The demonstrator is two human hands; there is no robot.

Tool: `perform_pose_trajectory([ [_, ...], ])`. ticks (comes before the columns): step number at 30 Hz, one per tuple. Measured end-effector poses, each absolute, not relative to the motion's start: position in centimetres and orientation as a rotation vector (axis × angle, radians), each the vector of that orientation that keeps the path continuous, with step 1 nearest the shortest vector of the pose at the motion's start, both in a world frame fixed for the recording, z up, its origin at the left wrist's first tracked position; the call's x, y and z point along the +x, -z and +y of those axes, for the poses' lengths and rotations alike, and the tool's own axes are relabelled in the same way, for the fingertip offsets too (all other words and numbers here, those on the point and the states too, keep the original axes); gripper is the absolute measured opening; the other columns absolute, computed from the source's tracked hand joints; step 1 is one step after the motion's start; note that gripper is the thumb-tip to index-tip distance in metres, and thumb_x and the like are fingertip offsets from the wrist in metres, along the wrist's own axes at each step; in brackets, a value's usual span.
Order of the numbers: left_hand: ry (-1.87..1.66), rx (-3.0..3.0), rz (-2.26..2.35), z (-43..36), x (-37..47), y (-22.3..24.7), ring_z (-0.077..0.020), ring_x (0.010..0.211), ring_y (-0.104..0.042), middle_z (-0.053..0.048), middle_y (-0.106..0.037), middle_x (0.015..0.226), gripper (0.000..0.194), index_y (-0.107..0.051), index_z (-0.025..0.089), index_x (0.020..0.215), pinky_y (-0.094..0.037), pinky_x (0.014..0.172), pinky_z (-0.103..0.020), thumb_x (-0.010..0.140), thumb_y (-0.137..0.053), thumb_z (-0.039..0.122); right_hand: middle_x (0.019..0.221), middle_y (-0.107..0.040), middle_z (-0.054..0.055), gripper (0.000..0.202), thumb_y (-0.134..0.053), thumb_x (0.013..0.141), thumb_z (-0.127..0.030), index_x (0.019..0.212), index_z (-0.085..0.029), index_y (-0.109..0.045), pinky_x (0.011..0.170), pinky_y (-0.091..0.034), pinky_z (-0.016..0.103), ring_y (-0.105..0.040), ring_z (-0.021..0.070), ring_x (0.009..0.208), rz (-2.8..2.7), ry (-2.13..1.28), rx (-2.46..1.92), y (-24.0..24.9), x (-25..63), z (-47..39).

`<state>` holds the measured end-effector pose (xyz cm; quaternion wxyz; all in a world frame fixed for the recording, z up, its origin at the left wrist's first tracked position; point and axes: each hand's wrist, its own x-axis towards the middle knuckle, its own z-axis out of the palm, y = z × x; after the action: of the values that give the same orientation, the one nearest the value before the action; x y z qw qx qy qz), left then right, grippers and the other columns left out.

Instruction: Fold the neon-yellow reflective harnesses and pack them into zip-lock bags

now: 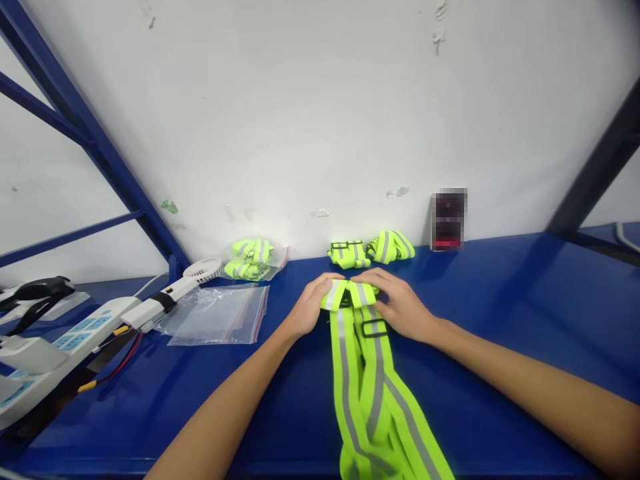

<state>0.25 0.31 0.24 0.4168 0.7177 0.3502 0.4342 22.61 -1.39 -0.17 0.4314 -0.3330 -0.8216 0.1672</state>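
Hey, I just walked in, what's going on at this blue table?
A person's left hand and right hand hold the folded end of some yellow-green reflective straps, whose loose lengths trail toward the table's near edge. Two folded bundles lie by the wall. Farther left, another bundle appears bagged, beside flat plastic bags.

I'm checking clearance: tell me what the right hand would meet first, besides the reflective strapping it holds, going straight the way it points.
Probably the fingertips of the left hand, just across the folded reflective strapping; depth alignment is unclear.
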Motion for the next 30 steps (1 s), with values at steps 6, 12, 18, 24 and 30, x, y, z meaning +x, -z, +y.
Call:
perform_pose_trajectory([
  [6,-1.079,1.71,0.72,0.2,0.2,0.0,-0.0273,0.12,-0.056,-0.009,-0.055,0.137,0.053,-0.044,0.022,0.139,-0.049,0.089,-0.034,0.094,-0.047,0.048,0.068,-0.063,0.001,0.03,-0.06,0.087,-0.047,0.087,-0.018,-0.062,0.058,-0.049,0.031,-0.058,0.018,0.061,-1.67,-0.879,-1.052,0.1,22.1,-1.4],
  [12,-1.066,1.812,0.827,0.2,0.5,0.4,-0.0262,0.117,-0.059,-0.013,-0.057,0.135,0.069,-0.035,0.021,0.142,-0.05,0.084,-0.029,0.083,-0.068,0.034,0.085,-0.075,0.004,0.046,-0.072,0.079,-0.041,0.118,-0.019,-0.057,0.069,-0.057,0.034,-0.071,0.0215,0.074,-1.29,-1.33,-0.909,-0.2,21.6,-1.2],
  [18,-1.101,1.628,0.783,0.7,0.3,0.6,-0.0227,0.098,-0.068,-0.012,-0.069,0.116,0.081,-0.035,0.019,0.144,-0.051,0.084,-0.03,0.076,-0.076,0.036,0.101,-0.076,0.006,0.061,-0.072,0.082,-0.037,0.136,-0.021,-0.048,0.078,-0.057,0.033,-0.073,0.0212,0.083,-1.153,-1.442,-0.882,-0.1,21.3,-1.3],
  [24,-1.211,1.449,0.787,1.4,0.5,0.5,-0.0245,0.086,-0.069,-0.009,-0.075,0.092,0.049,-0.07,0.01,0.1,-0.052,0.076,-0.029,0.065,-0.083,0.043,0.093,-0.076,0.005,0.066,-0.078,0.075,-0.033,0.134,-0.021,-0.05,0.079,-0.056,0.035,-0.072,0.0231,0.083,-1.281,-1.548,-0.788,-0.1,21.5,-1.6],
  [30,-1.179,1.276,0.778,0.3,1.8,0.3,-0.0231,0.086,-0.069,-0.007,-0.075,0.093,0.041,-0.07,0.012,0.1,-0.052,0.078,-0.03,0.07,-0.079,0.037,0.085,-0.077,0.006,0.047,-0.076,0.074,-0.037,0.115,-0.017,-0.067,0.073,-0.055,0.036,-0.072,0.0247,0.078,-1.267,-1.512,-0.819,0.2,21.4,-1.4],
])
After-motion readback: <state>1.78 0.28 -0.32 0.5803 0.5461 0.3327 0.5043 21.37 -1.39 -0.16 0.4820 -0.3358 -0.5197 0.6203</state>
